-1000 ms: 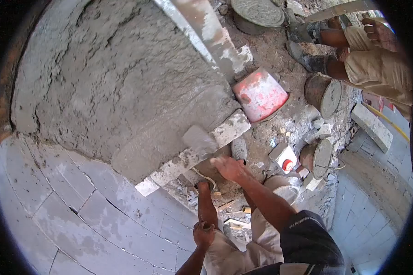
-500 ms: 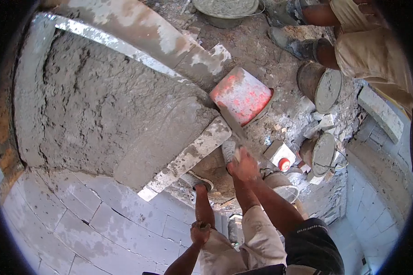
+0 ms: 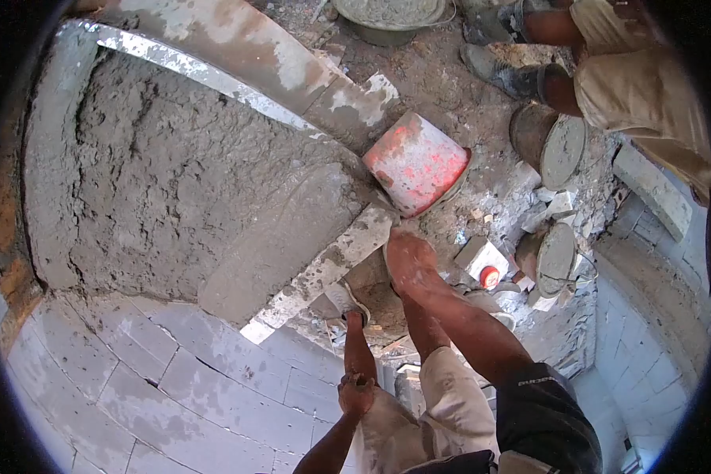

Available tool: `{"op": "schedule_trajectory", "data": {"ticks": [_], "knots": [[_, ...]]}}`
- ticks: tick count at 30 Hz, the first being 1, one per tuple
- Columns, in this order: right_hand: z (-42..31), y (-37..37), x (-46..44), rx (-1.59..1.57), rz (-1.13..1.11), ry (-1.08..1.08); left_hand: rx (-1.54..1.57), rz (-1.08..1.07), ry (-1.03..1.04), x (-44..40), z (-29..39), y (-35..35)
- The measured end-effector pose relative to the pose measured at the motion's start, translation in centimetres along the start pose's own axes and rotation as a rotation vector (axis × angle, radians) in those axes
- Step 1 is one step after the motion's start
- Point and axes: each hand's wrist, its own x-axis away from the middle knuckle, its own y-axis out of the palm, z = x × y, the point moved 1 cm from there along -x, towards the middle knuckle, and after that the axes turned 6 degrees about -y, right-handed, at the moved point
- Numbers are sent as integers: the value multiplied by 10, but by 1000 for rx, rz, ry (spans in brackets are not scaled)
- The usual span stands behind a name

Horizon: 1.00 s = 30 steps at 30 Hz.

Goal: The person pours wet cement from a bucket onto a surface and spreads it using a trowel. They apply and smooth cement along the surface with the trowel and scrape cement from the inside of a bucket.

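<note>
My right hand [image 3: 409, 257] is closed around a trowel at the near end of a white, mortar-spotted board [image 3: 324, 265]. The hand hides most of the tool. That board edges a broad bed of wet grey mortar [image 3: 205, 174], rough over most of its area and smoothed in a band along the board. Just beyond the hand, a white and red bucket [image 3: 415, 166] sits against the mortar's corner. My left hand [image 3: 357, 395] rests by my knee with its fingers curled; what they hold, if anything, I cannot make out.
Mortar-filled buckets [image 3: 565, 150] stand at right, another tub [image 3: 391, 12] at the top. A co-worker's boots [image 3: 498, 71] are at upper right. A white block [image 3: 482, 261] with a red cap [image 3: 490, 277] lies among rubble. A block wall [image 3: 189, 379] runs along lower left.
My right hand has moved up and left toward the board's end, and the trowel blade, plainly visible before, is now mostly hidden. My left hand has shifted slightly right.
</note>
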Motion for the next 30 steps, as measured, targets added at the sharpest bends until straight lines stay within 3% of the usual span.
{"op": "schedule_trajectory", "data": {"ticks": [3,5,8,12,13,14,16,18,21,23,25,30], "knots": [[12,-33,4,141,-126,-110,0,42,-10,-3,0,-6],[13,-42,-10,91,-122,-51,-16,75,108,-9,-17,2],[0,-48,-46,4,-234,-5,-57,57,-2,-11,-19,-1],[-57,21,-85,96,-20,88,60,122,125,-8,-32,-3],[-70,43,-93,105,-18,86,52,116,95,-9,-32,-5],[-80,62,-99,126,-164,135,45,109,68,-8,-32,-6],[-91,46,-92,160,-287,184,58,90,58,-9,-32,-12],[-94,-18,-43,56,-259,71,76,59,28,-6,-36,-13],[-65,-34,-36,145,-196,143,199,107,84,-12,-46,-13],[-62,-36,-50,139,-178,159,194,116,101,-14,-58,-6],[-63,-32,-76,103,-308,107,188,130,108,-15,-62,-9],[-121,-7,-83,149,-407,94,244,130,95,-10,-66,-6]]}}
